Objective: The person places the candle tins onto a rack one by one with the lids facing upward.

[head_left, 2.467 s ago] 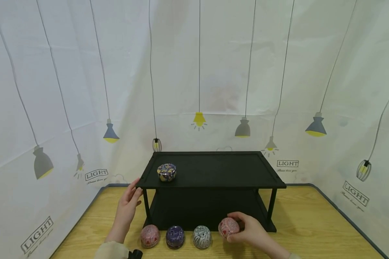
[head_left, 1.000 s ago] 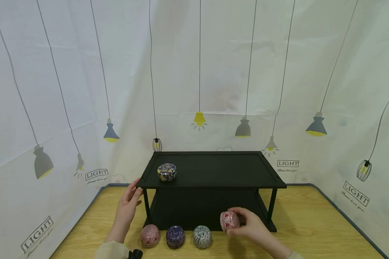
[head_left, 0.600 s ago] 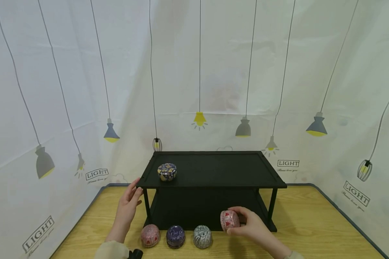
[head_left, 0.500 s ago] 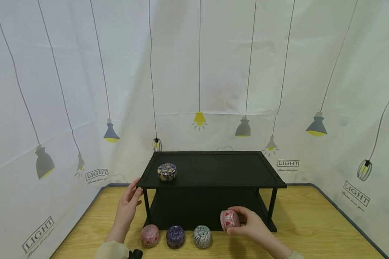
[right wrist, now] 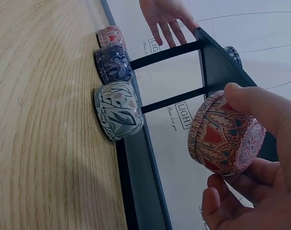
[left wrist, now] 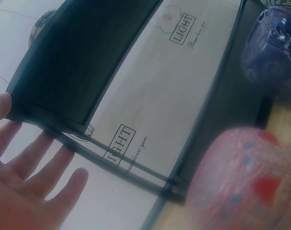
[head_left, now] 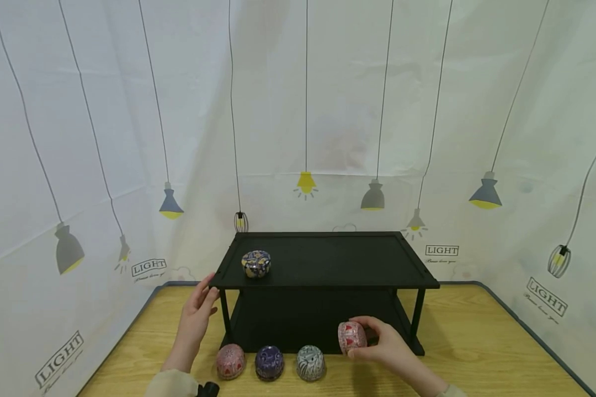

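Note:
My right hand [head_left: 384, 344] grips a pink patterned round tin [head_left: 351, 337] between thumb and fingers, raised above the table. The tin is tilted, its side with red hearts turned toward the head camera. My left hand [head_left: 193, 314] touches the left front corner of a black two-tier shelf [head_left: 328, 259]; in the left wrist view its fingers [left wrist: 38, 167] are extended at the board's edge. A blue and yellow patterned tin [head_left: 256, 264] stands on the top board's left part.
In front of the shelf, another pink tin [head_left: 230, 361], a dark purple-blue tin [head_left: 269, 363] and a white-green leaf-patterned tin [head_left: 310, 363] stand in a row on the wooden table [head_left: 477, 342]. A white sheet printed with lamps [head_left: 303, 110] hangs behind.
The right hand has raised the pink tin slightly and tipped it, so its heart-patterned side shows instead of its top. In the last half second almost nothing moved; the left hand stayed at the shelf.

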Demonstrator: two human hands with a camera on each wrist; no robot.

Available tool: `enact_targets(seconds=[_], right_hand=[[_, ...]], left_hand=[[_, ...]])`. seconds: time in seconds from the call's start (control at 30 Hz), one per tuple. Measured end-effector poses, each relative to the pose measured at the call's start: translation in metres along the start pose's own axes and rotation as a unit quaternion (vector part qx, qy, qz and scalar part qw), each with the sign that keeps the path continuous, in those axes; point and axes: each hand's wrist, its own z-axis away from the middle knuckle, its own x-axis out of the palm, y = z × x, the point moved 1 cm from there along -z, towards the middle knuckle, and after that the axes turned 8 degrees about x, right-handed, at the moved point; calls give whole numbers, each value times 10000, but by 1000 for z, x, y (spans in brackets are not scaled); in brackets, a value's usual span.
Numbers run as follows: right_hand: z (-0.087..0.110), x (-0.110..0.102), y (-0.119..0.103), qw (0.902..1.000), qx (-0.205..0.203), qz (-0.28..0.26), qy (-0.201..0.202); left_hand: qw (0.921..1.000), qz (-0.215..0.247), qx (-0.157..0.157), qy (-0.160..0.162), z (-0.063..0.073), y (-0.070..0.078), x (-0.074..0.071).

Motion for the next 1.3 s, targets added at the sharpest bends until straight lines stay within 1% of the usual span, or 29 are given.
enact_targets(seconds=[0.3,0.5,0.67,0.87,1.13,1.3], right_hand=[[0,0,0,9999,148,-75,47],[-1,0,-1,9993,210,-295,-6],[0,1,-2,9989,184,-436,-23],[-1,2,-2,9978,283,-597,-54],[-1,2,-2,9972,211,-710,-116],[-2,2,-1,9959,212,-845,-231]], left_hand=[[10000,68,1,-49,1,0,0],[9999,106,31,-65,0,0,-1],[9999,99,61,-34,0,-1,0],[9999,76,65,-34,0,-1,0],[10000,53,73,-36,0,-2,0],[10000,34,71,-5,0,-2,0]])
